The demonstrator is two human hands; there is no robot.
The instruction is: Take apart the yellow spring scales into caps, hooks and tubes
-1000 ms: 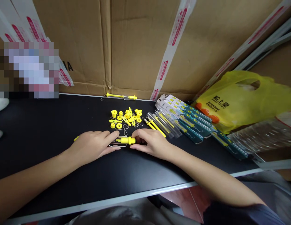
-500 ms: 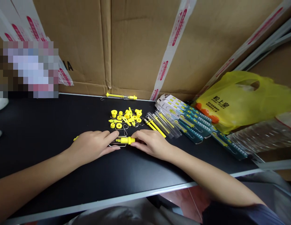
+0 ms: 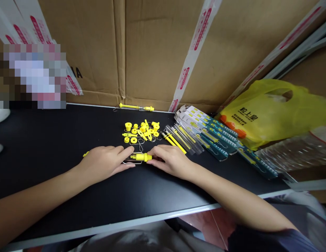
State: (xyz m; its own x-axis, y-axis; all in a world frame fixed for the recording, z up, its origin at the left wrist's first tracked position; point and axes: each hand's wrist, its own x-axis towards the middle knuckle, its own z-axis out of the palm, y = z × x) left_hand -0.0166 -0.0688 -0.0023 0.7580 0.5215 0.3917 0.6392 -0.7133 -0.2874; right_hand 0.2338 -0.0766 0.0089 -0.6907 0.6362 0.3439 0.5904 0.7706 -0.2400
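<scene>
Both my hands are on a yellow spring scale (image 3: pixel 141 157) with a clear tube and a wire loop, lying sideways just above the black table. My left hand (image 3: pixel 103 161) is closed around its tube, and a yellow end sticks out to the left. My right hand (image 3: pixel 170 161) pinches the yellow cap at the other end between thumb and fingers. Just beyond them lies a pile of yellow plastic caps, rings and strips (image 3: pixel 142 132) mixed with bent wire hooks. To the right of the pile are several clear tubes (image 3: pixel 184 139) and yellow rods (image 3: pixel 173 141).
Another spring scale (image 3: pixel 136 107) lies along the table's back edge, against a tall cardboard box (image 3: pixel 149 52). Several printed teal-and-white boxes (image 3: pixel 212 129) are fanned out at right, beside a yellow plastic bag (image 3: pixel 270 112). White objects (image 3: pixel 1 112) stand at far left.
The view has shifted very slightly. Both hands keep the same grip on the spring scale, and the parts on the table lie as before.
</scene>
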